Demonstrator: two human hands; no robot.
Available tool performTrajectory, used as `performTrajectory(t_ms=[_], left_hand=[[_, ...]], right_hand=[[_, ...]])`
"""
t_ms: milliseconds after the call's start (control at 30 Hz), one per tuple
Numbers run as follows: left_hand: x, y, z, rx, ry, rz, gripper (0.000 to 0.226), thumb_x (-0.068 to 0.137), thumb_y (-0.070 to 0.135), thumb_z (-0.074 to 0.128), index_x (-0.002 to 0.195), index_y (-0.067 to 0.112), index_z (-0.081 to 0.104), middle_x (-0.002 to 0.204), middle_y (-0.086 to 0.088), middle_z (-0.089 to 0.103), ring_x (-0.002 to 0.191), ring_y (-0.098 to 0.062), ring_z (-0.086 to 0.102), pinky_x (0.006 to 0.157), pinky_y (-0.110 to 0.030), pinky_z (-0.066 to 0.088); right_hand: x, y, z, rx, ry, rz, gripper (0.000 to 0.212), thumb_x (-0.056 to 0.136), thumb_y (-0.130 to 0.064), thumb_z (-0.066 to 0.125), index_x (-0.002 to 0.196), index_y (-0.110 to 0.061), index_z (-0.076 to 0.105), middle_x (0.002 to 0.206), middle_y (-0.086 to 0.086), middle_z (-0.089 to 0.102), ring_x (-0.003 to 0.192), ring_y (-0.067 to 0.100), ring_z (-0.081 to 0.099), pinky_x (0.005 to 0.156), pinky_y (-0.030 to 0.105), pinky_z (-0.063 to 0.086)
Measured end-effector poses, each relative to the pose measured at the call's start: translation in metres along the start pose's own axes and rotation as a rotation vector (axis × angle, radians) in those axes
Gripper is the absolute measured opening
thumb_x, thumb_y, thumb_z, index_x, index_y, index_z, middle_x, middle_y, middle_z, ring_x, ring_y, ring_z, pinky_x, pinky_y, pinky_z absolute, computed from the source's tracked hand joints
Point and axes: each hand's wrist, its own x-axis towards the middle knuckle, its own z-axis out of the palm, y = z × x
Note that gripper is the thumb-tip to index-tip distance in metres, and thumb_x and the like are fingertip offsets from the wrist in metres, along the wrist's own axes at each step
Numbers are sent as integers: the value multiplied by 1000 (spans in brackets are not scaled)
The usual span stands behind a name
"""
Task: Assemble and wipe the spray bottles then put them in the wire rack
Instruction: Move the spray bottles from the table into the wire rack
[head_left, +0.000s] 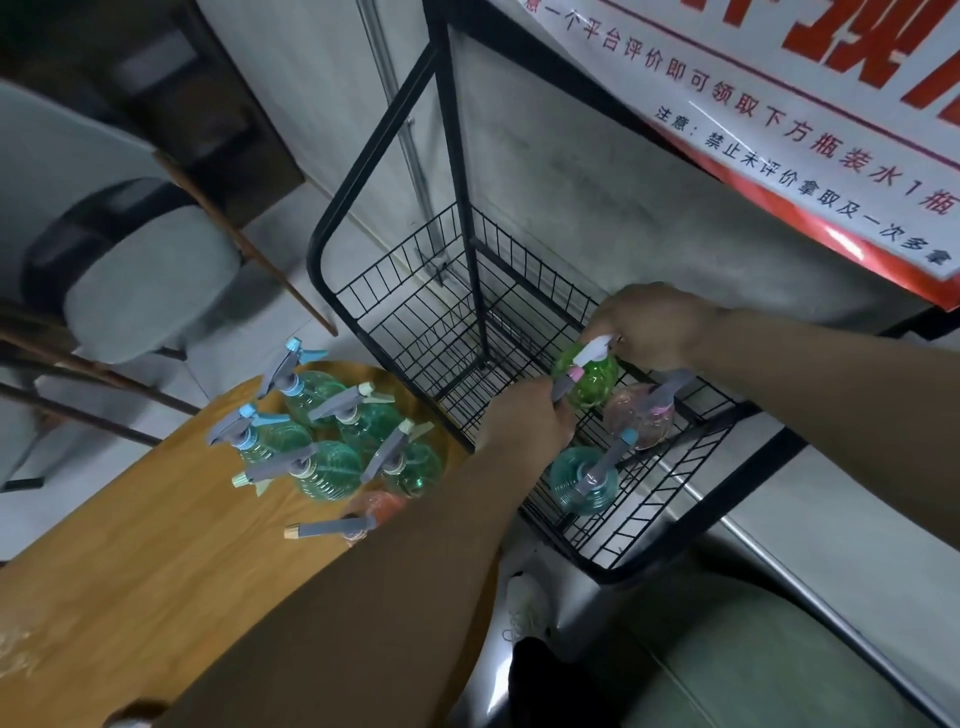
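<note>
Two hands meet over the wire rack (395, 332): the right hand (657, 325) is clamped on the spray head of a green bottle (589, 382), while the left hand (524, 421) seems to pinch its nozzle, though blur hides the fingers. A pink bottle (636, 418) and a teal bottle (576, 480) stand just beside; a careless release could topple them. Six more wait on the table (156, 545).

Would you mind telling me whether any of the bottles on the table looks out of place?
Yes: the orange bottle at the near edge of the cluster seems to lie tipped on the wooden table, while the green ones beside it stand upright.
</note>
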Motion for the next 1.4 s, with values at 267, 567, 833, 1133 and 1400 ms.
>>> performTrajectory(t_ms=[267, 567, 833, 1133, 1400], left_hand=[[-16, -9, -10, -63, -6, 32, 26, 95, 40, 67, 109, 20, 59, 107, 5, 65, 91, -16, 66, 82, -39, 59], [-78, -84, -70, 76, 117, -19, 24, 98, 42, 55, 116, 30, 65, 114, 8, 66, 99, -14, 63, 82, -33, 55], [-118, -183, -90, 467, -75, 94, 48, 89, 44, 68, 135, 35, 58, 127, 8, 60, 123, -18, 56, 98, -30, 43], [-117, -212, -78, 410, 21, 17, 31, 102, 36, 58, 132, 34, 61, 126, 10, 65, 121, -17, 60, 92, -31, 49], [-126, -205, -88, 295, 5, -79, 27, 103, 41, 53, 125, 37, 68, 114, 7, 72, 107, -19, 65, 83, -33, 54]], right_hand=[[-18, -15, -9, 103, 199, -15, 57, 95, -19, 62, 148, -31, 43, 154, -3, 42, 143, 20, 32, 119, 36, 19], [-18, -127, -26, 66, 189, -213, 38, 99, -28, 51, 136, -39, 52, 130, -11, 58, 122, 14, 52, 104, 34, 42], [21, -212, 19, -143, 108, -331, 51, 98, -15, 45, 147, -28, 40, 151, -5, 43, 141, 17, 33, 119, 45, 24], [56, -230, 48, -111, 13, -219, 25, 100, -20, 46, 123, -24, 57, 118, 1, 59, 113, 24, 56, 94, 43, 49], [34, -225, 20, 104, 14, -193, 15, 98, -21, 50, 103, -22, 64, 97, -1, 62, 87, 17, 60, 77, 35, 52]])
